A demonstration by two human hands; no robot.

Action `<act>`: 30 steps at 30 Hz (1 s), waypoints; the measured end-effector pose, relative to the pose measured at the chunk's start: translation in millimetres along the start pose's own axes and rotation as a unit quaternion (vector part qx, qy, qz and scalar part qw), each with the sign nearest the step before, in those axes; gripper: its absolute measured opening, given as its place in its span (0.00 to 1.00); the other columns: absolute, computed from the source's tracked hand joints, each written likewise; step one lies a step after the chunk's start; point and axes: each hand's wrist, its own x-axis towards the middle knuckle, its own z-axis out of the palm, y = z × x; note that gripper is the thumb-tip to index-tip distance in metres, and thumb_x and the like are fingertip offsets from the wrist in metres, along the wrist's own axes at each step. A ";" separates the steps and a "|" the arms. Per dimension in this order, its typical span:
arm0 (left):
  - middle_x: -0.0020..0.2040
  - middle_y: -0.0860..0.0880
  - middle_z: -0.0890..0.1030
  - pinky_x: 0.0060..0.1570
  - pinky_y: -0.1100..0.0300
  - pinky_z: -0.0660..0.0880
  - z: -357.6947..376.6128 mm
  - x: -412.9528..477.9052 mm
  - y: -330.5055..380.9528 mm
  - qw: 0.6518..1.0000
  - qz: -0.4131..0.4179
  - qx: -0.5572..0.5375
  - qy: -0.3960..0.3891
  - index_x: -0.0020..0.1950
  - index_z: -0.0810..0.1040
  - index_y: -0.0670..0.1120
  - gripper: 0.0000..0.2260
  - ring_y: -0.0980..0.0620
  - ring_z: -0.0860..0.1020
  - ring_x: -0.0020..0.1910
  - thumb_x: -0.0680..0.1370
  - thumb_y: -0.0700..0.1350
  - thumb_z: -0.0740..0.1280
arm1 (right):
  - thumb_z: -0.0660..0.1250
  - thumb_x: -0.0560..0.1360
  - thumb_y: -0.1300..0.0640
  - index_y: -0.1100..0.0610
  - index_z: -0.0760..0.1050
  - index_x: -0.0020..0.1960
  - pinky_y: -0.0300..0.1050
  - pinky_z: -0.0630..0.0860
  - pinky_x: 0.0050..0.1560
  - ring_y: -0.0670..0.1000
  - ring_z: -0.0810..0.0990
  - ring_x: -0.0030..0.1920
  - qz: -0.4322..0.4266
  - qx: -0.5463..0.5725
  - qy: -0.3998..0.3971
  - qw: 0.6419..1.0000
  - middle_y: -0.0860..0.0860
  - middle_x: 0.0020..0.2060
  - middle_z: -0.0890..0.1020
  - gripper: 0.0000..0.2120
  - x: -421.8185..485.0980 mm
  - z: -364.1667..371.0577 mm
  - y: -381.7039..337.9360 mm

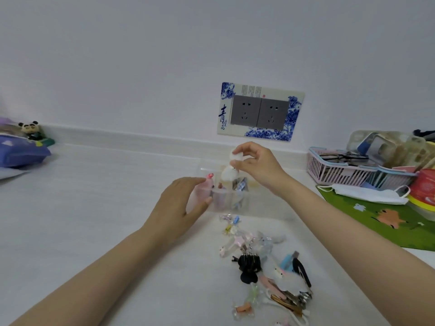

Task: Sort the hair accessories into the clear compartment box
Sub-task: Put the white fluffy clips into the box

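Note:
The clear compartment box (231, 202) stands on the white table at centre, with a few small pastel clips inside. My left hand (183, 203) grips the box's left end. My right hand (256, 164) is above the box, its fingertips pinching a white fluffy pom-pom hair accessory (229, 171) that hangs down over the box's middle. A loose pile of hair accessories (266, 267) lies in front of the box: pastel clips, a black claw clip (249, 264), black and gold snap clips.
A pink basket (329, 172) with glasses and boxes stands at the right. A white face mask (367, 194) lies on a green mat (388, 222). A purple packet (21, 151) and a panda toy (29, 128) sit far left. The wall has a socket plate (260, 111).

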 end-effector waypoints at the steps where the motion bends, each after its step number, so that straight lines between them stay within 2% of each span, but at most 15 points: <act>1: 0.63 0.55 0.75 0.60 0.65 0.62 2.3 -0.2 -1.5 1.000 -0.004 -0.002 -0.001 0.66 0.70 0.51 0.19 0.57 0.70 0.63 0.77 0.54 0.63 | 0.72 0.70 0.61 0.50 0.75 0.46 0.28 0.74 0.42 0.47 0.78 0.35 0.004 -0.011 -0.027 1.000 0.49 0.49 0.78 0.09 2.4 2.7 4.5; 3: 0.63 0.55 0.74 0.61 0.65 0.63 4.7 0.5 -2.7 1.000 -0.005 -0.004 -0.001 0.66 0.71 0.51 0.18 0.57 0.69 0.63 0.77 0.54 0.63 | 0.73 0.70 0.60 0.51 0.76 0.48 0.31 0.75 0.45 0.48 0.79 0.42 0.006 -0.037 -0.097 0.995 0.47 0.47 0.78 0.09 3.5 9.6 11.7; 5: 0.64 0.55 0.75 0.62 0.64 0.63 6.0 1.3 -3.2 1.000 0.002 0.000 -0.004 0.65 0.71 0.50 0.18 0.56 0.70 0.63 0.77 0.54 0.63 | 0.72 0.71 0.59 0.53 0.78 0.49 0.34 0.74 0.51 0.47 0.78 0.50 -0.021 -0.109 -0.145 0.983 0.46 0.47 0.79 0.08 2.4 16.0 17.4; 7: 0.64 0.55 0.74 0.63 0.64 0.62 6.3 1.1 -2.8 1.000 0.006 0.005 -0.007 0.65 0.71 0.50 0.18 0.56 0.69 0.64 0.77 0.53 0.63 | 0.71 0.72 0.58 0.53 0.79 0.50 0.41 0.72 0.57 0.47 0.76 0.56 -0.048 -0.171 -0.131 0.975 0.48 0.52 0.79 0.07 1.2 18.0 19.5; 10: 0.65 0.55 0.74 0.66 0.61 0.63 5.4 0.6 -0.3 1.000 0.016 0.008 -0.005 0.65 0.71 0.49 0.17 0.55 0.68 0.65 0.78 0.53 0.63 | 0.68 0.74 0.55 0.52 0.79 0.51 0.42 0.68 0.63 0.46 0.74 0.59 -0.062 -0.177 -0.086 0.979 0.47 0.55 0.79 0.06 -6.1 11.9 14.1; 12: 0.67 0.55 0.72 0.69 0.58 0.61 4.9 0.3 5.8 0.999 0.033 0.013 -0.006 0.66 0.71 0.49 0.18 0.54 0.66 0.68 0.78 0.52 0.63 | 0.67 0.75 0.55 0.52 0.78 0.51 0.39 0.67 0.63 0.45 0.75 0.59 -0.068 -0.160 -0.072 0.982 0.47 0.55 0.79 0.06 -17.2 3.2 8.4; 14: 0.67 0.54 0.73 0.70 0.59 0.60 4.2 -1.1 16.8 0.998 0.058 0.002 -0.005 0.65 0.73 0.48 0.17 0.56 0.64 0.69 0.77 0.53 0.63 | 0.68 0.74 0.55 0.50 0.78 0.51 0.32 0.66 0.59 0.42 0.76 0.58 -0.085 -0.148 -0.062 0.983 0.45 0.53 0.80 0.06 -35.1 -8.9 1.6; 16: 0.64 0.54 0.75 0.69 0.61 0.61 3.9 -5.3 32.2 0.996 0.083 -0.028 -0.017 0.63 0.74 0.49 0.18 0.58 0.65 0.68 0.76 0.55 0.63 | 0.68 0.74 0.53 0.48 0.79 0.49 0.28 0.67 0.57 0.40 0.77 0.55 -0.097 -0.149 -0.074 0.981 0.42 0.50 0.81 0.05 -59.0 -25.1 -3.7; 20: 0.56 0.58 0.79 0.59 0.66 0.68 9.5 -19.2 66.1 0.982 0.115 -0.101 -0.114 0.59 0.77 0.54 0.16 0.63 0.72 0.58 0.75 0.58 0.62 | 0.69 0.71 0.46 0.47 0.80 0.47 0.32 0.69 0.55 0.41 0.78 0.50 -0.042 -0.175 -0.168 0.969 0.40 0.45 0.82 0.08 -113.3 -59.5 -6.5; 23: 0.52 0.59 0.81 0.56 0.63 0.70 20.3 -27.0 86.1 0.969 0.141 -0.103 -0.174 0.55 0.80 0.55 0.12 0.63 0.74 0.53 0.75 0.56 0.66 | 0.68 0.67 0.39 0.45 0.80 0.46 0.34 0.69 0.54 0.41 0.77 0.49 0.016 -0.202 -0.214 0.955 0.38 0.44 0.81 0.12 -145.6 -74.9 -0.9; 27: 0.51 0.59 0.81 0.56 0.64 0.68 29.8 -29.8 97.5 0.963 0.171 -0.067 -0.198 0.56 0.80 0.56 0.14 0.64 0.73 0.51 0.73 0.58 0.67 | 0.71 0.66 0.40 0.45 0.80 0.44 0.33 0.68 0.52 0.43 0.75 0.48 0.043 -0.206 -0.211 0.954 0.40 0.44 0.81 0.12 -172.7 -79.4 8.0; 30: 0.50 0.62 0.76 0.56 0.66 0.66 33.8 -30.0 95.3 0.964 0.159 -0.038 -0.209 0.58 0.79 0.58 0.16 0.65 0.69 0.51 0.72 0.60 0.68 | 0.73 0.64 0.39 0.44 0.79 0.43 0.33 0.69 0.49 0.41 0.73 0.47 0.055 -0.213 -0.190 0.957 0.42 0.43 0.78 0.12 -183.2 -75.6 14.3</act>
